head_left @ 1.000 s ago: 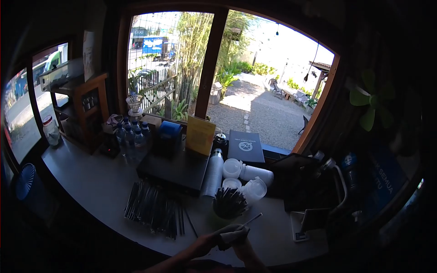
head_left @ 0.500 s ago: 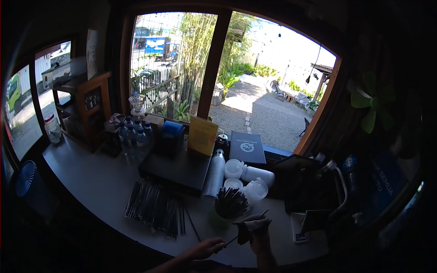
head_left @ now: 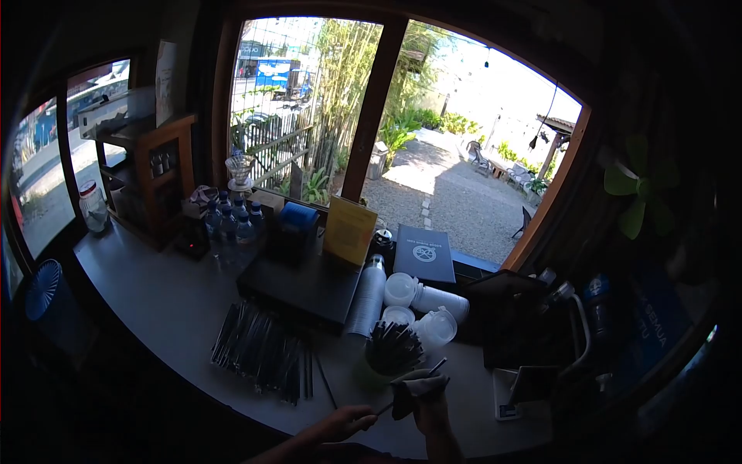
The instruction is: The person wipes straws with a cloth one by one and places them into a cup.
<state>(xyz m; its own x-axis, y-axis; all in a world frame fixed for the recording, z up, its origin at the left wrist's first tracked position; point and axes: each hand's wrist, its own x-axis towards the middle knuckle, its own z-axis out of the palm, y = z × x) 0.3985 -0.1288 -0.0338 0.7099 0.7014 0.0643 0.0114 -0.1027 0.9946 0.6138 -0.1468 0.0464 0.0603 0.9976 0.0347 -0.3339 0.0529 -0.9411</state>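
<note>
My left hand (head_left: 349, 421) is closed round the lower end of a thin dark straw (head_left: 385, 408) near the counter's front edge. Just to its right, my right hand (head_left: 433, 417) grips a dark cloth (head_left: 416, 390) folded about the same straw, whose far tip pokes out past the cloth at upper right. Beyond the hands stands a cup-like holder (head_left: 375, 377) packed with dark straws (head_left: 394, 348). A pile of similar straws (head_left: 256, 352) lies to the left, with a few loose ones beside it.
On the counter (head_left: 158, 309) sit a black box (head_left: 297, 288), stacked plastic cups (head_left: 366, 298), lids (head_left: 435, 328), a yellow sign (head_left: 349, 230), a dark-blue menu (head_left: 425, 254) and several water bottles (head_left: 228, 223). A card-reader-like device (head_left: 506, 406) stands at right, beneath a green fan (head_left: 640, 185).
The cloth in my right hand has slid slightly along the straw toward my left hand, so more of the far tip shows. The view has shifted a little.
</note>
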